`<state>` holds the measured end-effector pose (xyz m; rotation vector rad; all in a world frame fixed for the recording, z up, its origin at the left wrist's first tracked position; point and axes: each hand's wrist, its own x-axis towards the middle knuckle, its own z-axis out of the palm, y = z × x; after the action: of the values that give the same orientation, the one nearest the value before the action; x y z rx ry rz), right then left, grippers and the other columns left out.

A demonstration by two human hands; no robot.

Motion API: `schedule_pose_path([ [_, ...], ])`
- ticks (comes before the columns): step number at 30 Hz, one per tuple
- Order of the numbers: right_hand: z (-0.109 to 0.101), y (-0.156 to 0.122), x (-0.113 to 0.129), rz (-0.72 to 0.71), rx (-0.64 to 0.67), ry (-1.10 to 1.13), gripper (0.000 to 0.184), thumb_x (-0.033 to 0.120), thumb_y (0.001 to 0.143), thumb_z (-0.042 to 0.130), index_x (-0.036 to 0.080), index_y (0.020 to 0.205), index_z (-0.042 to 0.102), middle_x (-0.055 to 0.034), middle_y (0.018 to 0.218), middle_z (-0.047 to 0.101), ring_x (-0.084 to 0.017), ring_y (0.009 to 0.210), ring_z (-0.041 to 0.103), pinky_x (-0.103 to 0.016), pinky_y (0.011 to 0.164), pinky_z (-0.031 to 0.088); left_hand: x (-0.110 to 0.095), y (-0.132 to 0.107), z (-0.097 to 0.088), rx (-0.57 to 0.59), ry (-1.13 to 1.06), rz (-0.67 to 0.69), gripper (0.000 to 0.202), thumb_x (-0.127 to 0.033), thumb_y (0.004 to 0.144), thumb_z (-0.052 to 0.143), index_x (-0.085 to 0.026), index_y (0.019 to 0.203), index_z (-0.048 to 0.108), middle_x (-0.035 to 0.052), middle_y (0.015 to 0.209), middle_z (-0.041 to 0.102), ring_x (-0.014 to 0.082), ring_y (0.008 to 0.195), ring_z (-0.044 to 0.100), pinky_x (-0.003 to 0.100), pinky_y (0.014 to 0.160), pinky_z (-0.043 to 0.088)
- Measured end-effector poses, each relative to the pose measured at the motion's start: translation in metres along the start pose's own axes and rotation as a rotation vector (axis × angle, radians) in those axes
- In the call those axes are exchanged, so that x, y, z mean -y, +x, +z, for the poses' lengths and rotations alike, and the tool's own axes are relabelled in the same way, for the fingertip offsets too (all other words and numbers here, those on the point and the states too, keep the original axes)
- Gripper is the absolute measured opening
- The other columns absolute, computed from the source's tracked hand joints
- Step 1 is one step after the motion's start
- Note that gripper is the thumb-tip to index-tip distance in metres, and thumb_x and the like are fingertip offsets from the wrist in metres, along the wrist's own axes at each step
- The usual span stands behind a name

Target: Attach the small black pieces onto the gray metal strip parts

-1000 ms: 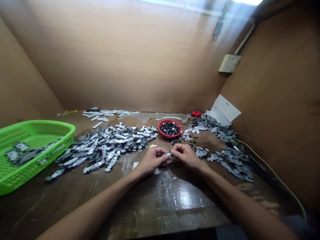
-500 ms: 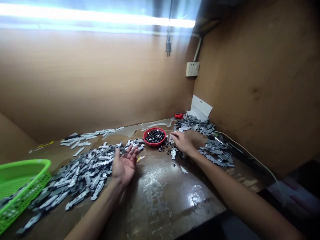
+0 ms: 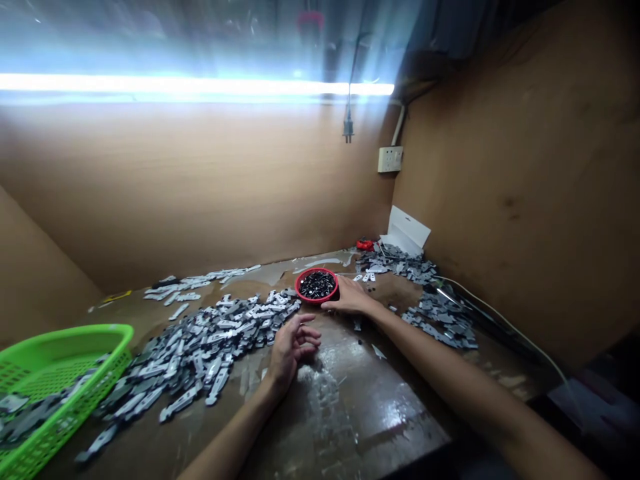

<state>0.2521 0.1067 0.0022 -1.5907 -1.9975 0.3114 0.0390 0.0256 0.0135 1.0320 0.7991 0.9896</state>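
Observation:
A small red bowl [image 3: 299, 293] full of small black and shiny metal pieces [image 3: 318, 284] stands mid-table. My right hand [image 3: 350, 295] is wrapped around the bowl's right side, thumb along its front; the other fingertips are partly hidden. Closer to me, my left hand [image 3: 294, 347] is open and holds nothing, its fingers loosely bent and palm turned inward. Just left of it spreads a large pile of flat grey and silver handle-like parts [image 3: 200, 350]. Some pale parts [image 3: 369, 277] lie beyond my right hand.
At far left stands a green basket [image 3: 117, 340] with more grey parts in it. Grey pieces [image 3: 440, 319] are heaped right of my right forearm, near a pale cord [image 3: 495, 313]. A white card [image 3: 407, 230] leans in the back corner. Above hangs a plug [image 3: 349, 127].
My right hand has moved from the loose parts right of the bowl onto the bowl's side. My left hand has shifted right, away from the pile, its fingers more bent. The view has tilted up.

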Motion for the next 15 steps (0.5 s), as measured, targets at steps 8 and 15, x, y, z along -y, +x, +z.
schedule_pose_path([
  [8, 0.005, -0.019, 0.003, -0.029, 0.007, -0.04, 0.03, 0.035, 0.076, 0.058, 0.018, 0.099, 0.065, -0.0103, 0.105, 0.062, -0.024, 0.101, 0.052, -0.034, 0.089, 0.035, 0.001, 0.005, -0.007, -0.007, -0.016, -0.005, 0.048, -0.051, 0.076, 0.051, -0.012, 0.102, 0.057, 0.0058, 0.072, 0.062, 0.0124, 0.058, 0.058, 0.02, 0.051, 0.044],
  [15, -0.029, -0.029, -0.016, -0.072, 0.1, -0.036, 0.023, 0.029, 0.08, 0.05, 0.02, 0.084, 0.07, -0.0059, 0.088, 0.068, -0.021, 0.085, 0.06, -0.03, 0.079, 0.042, 0.003, 0.01, -0.008, 0.015, 0.035, -0.026, 0.049, -0.053, 0.074, 0.052, -0.013, 0.101, 0.058, 0.0053, 0.069, 0.062, 0.0133, 0.057, 0.059, 0.02, 0.048, 0.043],
])
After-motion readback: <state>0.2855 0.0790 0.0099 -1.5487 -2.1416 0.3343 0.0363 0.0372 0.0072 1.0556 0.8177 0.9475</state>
